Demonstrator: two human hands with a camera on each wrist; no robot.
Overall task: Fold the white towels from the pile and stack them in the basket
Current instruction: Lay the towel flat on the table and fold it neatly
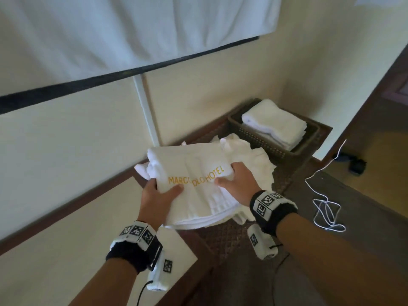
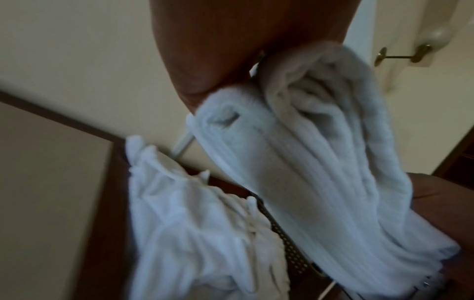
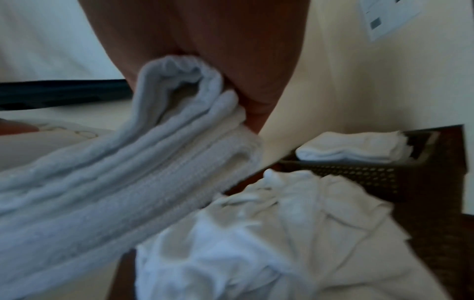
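Towel [image 1: 194, 182]: folded, gripped at either end by left hand [image 1: 157, 198] and right hand [image 1: 237, 184].
Basket [image 1: 265, 142]: lay ahead-right, nearer the right hand.

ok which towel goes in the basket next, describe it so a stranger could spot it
Start at the dark basket in the corner, then come toward the camera past the crumpled pile. The folded towel is gripped by the left hand and right hand. Only it shows gold hotel lettering.
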